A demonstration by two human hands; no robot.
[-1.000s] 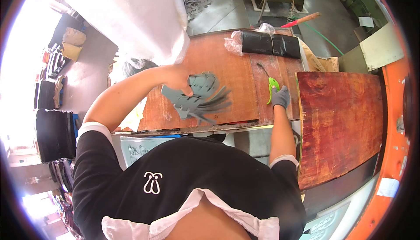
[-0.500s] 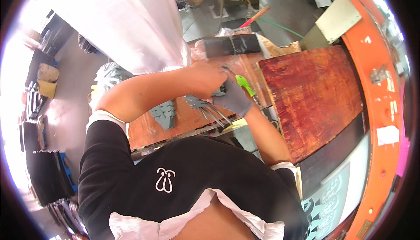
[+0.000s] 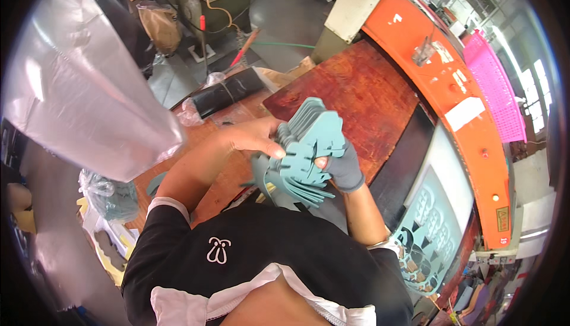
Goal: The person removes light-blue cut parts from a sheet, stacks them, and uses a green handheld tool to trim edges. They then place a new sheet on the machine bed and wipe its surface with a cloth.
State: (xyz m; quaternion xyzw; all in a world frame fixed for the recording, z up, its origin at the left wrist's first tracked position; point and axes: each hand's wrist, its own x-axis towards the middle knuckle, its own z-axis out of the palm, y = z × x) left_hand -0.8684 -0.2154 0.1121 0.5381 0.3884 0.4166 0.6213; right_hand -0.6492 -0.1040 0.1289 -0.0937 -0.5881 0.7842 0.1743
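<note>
Between my hands, in front of my chest, a thick stack of teal cut-out pieces [image 3: 312,142] is held up. The pieces look like foam, have notched, slotted edges, and fan apart at the top and bottom. My bare left hand [image 3: 259,136] grips the stack's left side, its thumb across the front face. Around the right side is my right hand [image 3: 347,170], in a grey glove with a bare thumb tip pressed on the front piece. Its other fingers are hidden behind the stack.
A reddish-brown board [image 3: 356,100] lies beyond my right hand beside an orange machine frame [image 3: 409,35]. Teal sheet with cut-outs [image 3: 436,219] sits at right. A black roll [image 3: 228,91] is on the wooden table [image 3: 205,198]. Translucent plastic [image 3: 89,82] hangs at left.
My view has swung right. The stack has come up off the table into both hands, which have moved apart to its two sides. The green-handled tool near my right hand has left view.
</note>
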